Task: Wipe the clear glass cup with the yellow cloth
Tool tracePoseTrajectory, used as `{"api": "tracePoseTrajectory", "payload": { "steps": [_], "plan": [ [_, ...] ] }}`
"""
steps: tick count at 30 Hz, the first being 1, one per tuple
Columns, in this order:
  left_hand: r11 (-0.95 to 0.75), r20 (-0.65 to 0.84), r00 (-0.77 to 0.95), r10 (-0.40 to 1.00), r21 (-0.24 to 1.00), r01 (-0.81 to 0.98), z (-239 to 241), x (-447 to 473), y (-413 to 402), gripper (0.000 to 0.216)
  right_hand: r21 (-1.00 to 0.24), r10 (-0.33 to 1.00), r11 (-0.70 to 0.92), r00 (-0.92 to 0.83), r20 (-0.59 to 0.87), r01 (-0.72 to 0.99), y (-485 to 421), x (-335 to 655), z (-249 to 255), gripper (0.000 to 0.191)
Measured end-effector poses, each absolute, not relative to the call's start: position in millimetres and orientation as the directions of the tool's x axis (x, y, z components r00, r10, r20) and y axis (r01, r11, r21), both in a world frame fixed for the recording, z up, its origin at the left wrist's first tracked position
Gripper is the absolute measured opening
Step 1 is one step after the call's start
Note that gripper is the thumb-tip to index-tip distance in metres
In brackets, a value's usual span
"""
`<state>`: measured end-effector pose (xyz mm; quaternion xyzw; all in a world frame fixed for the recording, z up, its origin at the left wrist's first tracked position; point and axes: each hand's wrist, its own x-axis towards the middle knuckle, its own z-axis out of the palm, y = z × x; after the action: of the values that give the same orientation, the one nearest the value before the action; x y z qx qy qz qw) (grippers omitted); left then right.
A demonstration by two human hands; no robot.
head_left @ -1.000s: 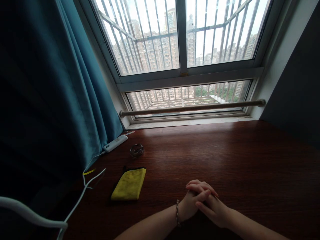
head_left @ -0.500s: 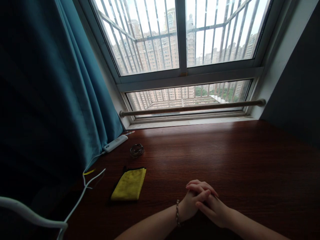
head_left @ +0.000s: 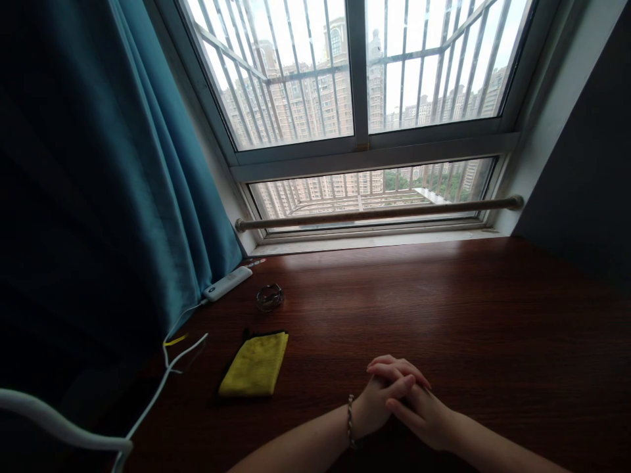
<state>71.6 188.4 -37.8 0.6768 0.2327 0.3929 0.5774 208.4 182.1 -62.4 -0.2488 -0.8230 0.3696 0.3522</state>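
Observation:
My left hand (head_left: 373, 404) and my right hand (head_left: 430, 414) are clasped together, fingers interlaced, above the dark red-brown tabletop (head_left: 468, 315). Both are closed, and no object shows in them; the palms are hidden. A braided bracelet (head_left: 350, 420) circles my left wrist. To the left of my hands lies a folded yellow cloth (head_left: 254, 368) with a dark edge. Beyond the cloth rests a small coiled item (head_left: 270, 297), perhaps wire or a chain, too small to make out. Neither hand touches these things.
A white power strip (head_left: 228, 284) lies by the blue curtain (head_left: 162, 197) at the left. White cables (head_left: 158, 394) run along the left side, one with a yellow tie (head_left: 176, 339). A barred window (head_left: 296, 72) with a horizontal rail (head_left: 384, 213) stands behind the table.

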Motion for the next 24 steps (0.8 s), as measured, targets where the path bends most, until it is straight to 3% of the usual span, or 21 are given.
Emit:
{"api": "tracePoseTrajectory", "payload": {
  "steps": [24],
  "plan": [
    [-0.237, 0.276, 0.585, 0.763, 0.961, -0.145, -36.6, 72.0, 187.7, 0.032, -0.789, 0.673, 0.595, -0.633, 0.384, 0.155, 182.5, 208.3, -63.7, 0.042]
  ]
}}
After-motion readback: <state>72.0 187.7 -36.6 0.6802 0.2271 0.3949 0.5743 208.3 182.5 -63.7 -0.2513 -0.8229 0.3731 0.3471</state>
